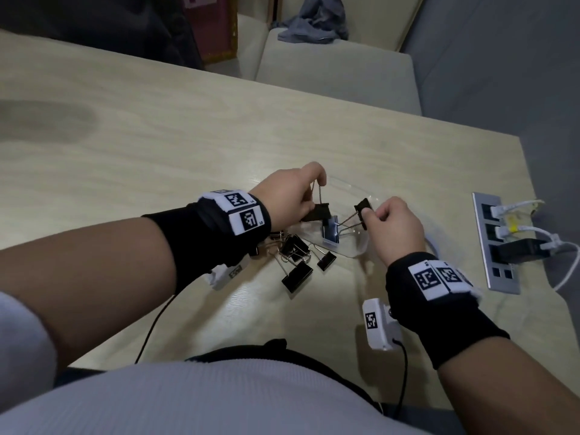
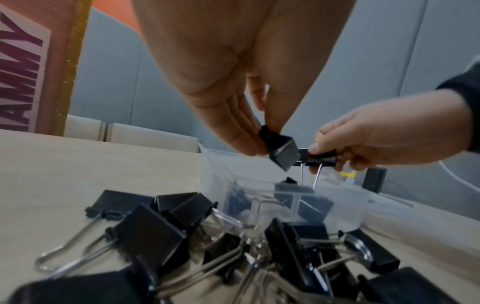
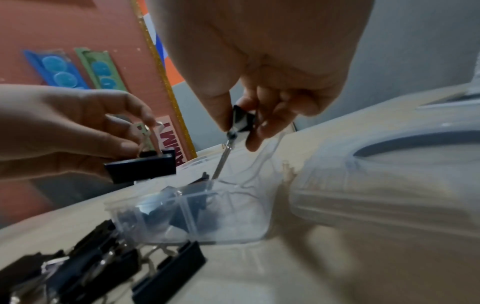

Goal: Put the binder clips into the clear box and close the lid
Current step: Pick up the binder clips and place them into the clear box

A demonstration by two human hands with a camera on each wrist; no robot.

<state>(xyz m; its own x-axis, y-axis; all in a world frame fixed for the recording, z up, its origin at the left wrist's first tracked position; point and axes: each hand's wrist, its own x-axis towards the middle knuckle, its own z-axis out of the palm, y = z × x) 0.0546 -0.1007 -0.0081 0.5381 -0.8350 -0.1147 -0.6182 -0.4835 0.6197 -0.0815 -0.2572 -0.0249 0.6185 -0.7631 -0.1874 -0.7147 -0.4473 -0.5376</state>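
The clear box stands open mid-table with a few black binder clips inside; its walls show in the right wrist view. My left hand pinches the wire handles of one clip, which hangs just above the box's left side. My right hand pinches the black body of another clip, whose wires point down into the box. A pile of loose clips lies on the table left of the box, close under my left wrist. The clear lid lies open to the right.
A metal socket panel with white cables and a black plug is set into the table at the right. The table's far edge meets a pale upholstered seat. Wrist-camera cables trail toward the table's near edge.
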